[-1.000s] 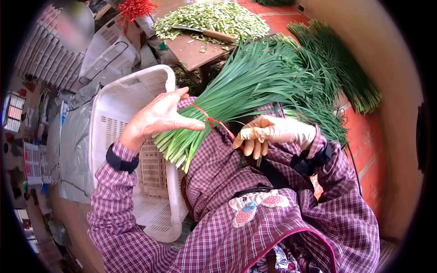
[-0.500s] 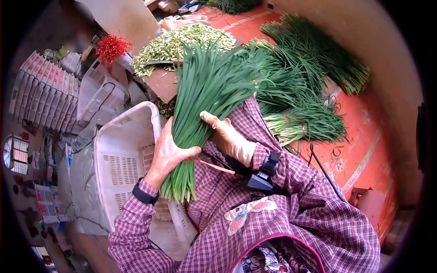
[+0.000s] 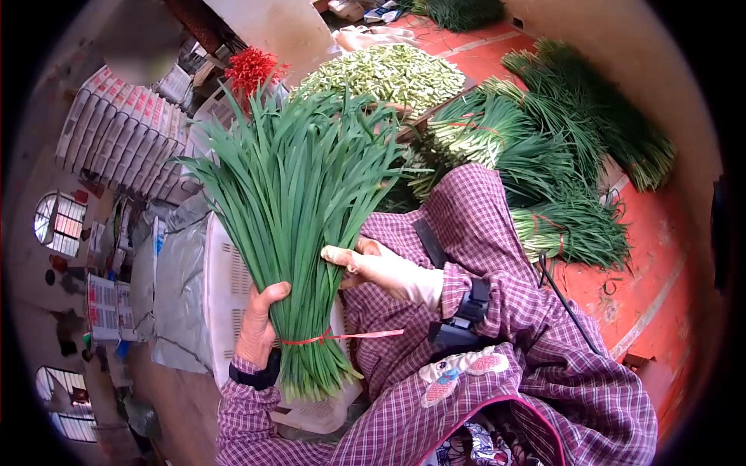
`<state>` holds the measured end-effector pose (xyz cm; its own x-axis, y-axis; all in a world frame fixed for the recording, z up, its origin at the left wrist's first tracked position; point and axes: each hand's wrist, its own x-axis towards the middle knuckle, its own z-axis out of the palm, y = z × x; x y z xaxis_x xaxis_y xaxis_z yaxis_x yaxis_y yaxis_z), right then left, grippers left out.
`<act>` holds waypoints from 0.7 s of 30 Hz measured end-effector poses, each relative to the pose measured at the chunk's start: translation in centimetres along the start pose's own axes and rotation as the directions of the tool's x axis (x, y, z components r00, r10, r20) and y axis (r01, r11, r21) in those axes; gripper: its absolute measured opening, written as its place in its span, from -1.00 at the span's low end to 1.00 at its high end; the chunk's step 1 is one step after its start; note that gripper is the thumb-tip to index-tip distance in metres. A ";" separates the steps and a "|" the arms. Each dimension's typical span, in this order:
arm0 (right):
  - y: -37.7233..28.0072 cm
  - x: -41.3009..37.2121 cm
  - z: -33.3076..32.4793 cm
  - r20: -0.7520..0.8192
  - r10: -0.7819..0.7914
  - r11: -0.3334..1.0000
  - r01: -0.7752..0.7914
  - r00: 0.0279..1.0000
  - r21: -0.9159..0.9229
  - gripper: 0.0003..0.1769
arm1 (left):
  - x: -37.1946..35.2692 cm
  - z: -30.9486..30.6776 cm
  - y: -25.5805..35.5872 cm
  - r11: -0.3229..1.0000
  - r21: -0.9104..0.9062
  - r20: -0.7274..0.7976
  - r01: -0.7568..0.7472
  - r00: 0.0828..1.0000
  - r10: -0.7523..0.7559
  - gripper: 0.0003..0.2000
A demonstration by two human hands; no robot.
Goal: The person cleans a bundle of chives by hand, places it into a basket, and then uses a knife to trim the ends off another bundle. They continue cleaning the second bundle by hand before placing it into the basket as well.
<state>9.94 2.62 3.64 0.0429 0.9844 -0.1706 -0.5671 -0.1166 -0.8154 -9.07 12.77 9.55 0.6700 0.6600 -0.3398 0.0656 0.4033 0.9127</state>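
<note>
A large bunch of green garlic chives stands nearly upright over my lap, leaves fanned out at the top. A thin red tie circles the stalks low down, its loose end sticking out to the right. My left hand is closed around the left side of the bunch just above the tie, its fingers partly hidden behind the stalks. On the other side, my right hand, in a pale worn glove, grips the chives a little higher; some of its fingers are hidden behind the leaves.
Beside my left arm sits a white plastic basket. More tied chives lie on the red floor to the right. Ahead are a heap of cut pale-green stalks and a clump of red ties. White crates are stacked far left.
The bunch has swung from leaning right to nearly upright. My left hand has shifted from across its front to its left side, and the red tie is now in fuller view.
</note>
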 end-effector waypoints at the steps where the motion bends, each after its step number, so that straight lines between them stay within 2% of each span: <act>1: -0.7 -1.0 -1.6 0.077 0.076 0.994 -0.069 0.994 -0.090 -0.21 | -0.4 -0.3 0.0 1.000 -0.013 -0.015 0.012 1.000 -0.013 -0.35; 2: -0.8 -1.6 -3.2 0.074 0.176 0.970 -0.160 0.982 -0.184 -0.33 | -0.7 -0.7 -0.2 1.000 -0.011 -0.024 0.018 1.000 -0.018 -0.35; 3: -1.4 -2.5 -5.0 0.168 0.182 0.943 -0.123 0.969 -0.309 -0.37 | -1.0 -1.2 -0.4 1.000 -0.009 -0.024 0.015 1.000 -0.015 -0.36; 4: -0.7 -3.1 -7.1 0.154 0.127 0.937 -0.067 0.980 -0.343 -0.56 | -1.1 -1.5 -0.6 1.000 -0.011 -0.022 0.012 1.000 -0.013 -0.37; 5: -3.1 -4.5 -6.9 0.043 0.126 0.893 -0.095 0.991 -0.441 -0.71 | -1.3 -1.6 -0.8 1.000 -0.013 -0.024 0.022 0.999 -0.022 -0.37; 7: -3.3 -4.8 -8.3 -0.035 -0.132 0.924 0.110 0.991 -0.366 -0.79 | -1.4 -1.8 -1.3 0.999 -0.035 -0.070 0.018 0.997 -0.020 -0.39; 10: -6.0 -5.5 -8.1 -0.148 -0.344 0.847 0.238 0.927 -0.476 -0.84 | -1.3 -2.4 -1.8 0.998 -0.043 -0.057 0.049 0.997 -0.051 -0.40; 11: -6.2 -5.7 -7.8 -0.200 -0.364 0.874 0.259 0.909 -0.412 -0.83 | -1.2 -2.7 -1.9 0.997 -0.043 -0.054 0.056 0.997 -0.059 -0.40; 14: -6.2 -6.0 -7.2 -0.235 -0.418 0.874 0.317 0.878 -0.369 -0.83 | -1.0 -2.7 -2.1 0.996 -0.083 -0.015 0.032 0.999 -0.034 -0.37; 16: -6.5 -6.7 -6.4 -0.287 -0.457 0.860 0.337 0.842 -0.383 -0.83 | -1.3 -1.6 -1.6 0.999 -0.002 -0.052 0.041 0.998 -0.041 -0.42; 17: -6.1 -6.5 -6.3 -0.317 -0.522 0.844 0.427 0.792 -0.324 -0.82 | -1.3 -1.4 -1.6 0.999 -0.002 -0.051 0.047 0.998 -0.047 -0.42; 20: -7.4 -7.8 -6.2 -0.369 -0.637 0.755 0.453 0.677 -0.473 -0.78 | -1.2 -1.0 -1.6 1.000 0.014 -0.051 0.025 0.998 -0.025 -0.42; 21: -7.9 -8.1 -6.1 -0.338 -0.676 0.713 0.463 0.655 -0.527 -0.83 | -1.2 -0.9 -1.6 0.999 0.017 -0.045 0.029 0.999 -0.028 -0.42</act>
<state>19.10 -5.30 8.05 0.6896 0.6789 0.2522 0.0489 0.3038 -0.9515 -10.68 11.89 8.26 0.6338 0.6764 -0.3752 0.0978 0.4112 0.9063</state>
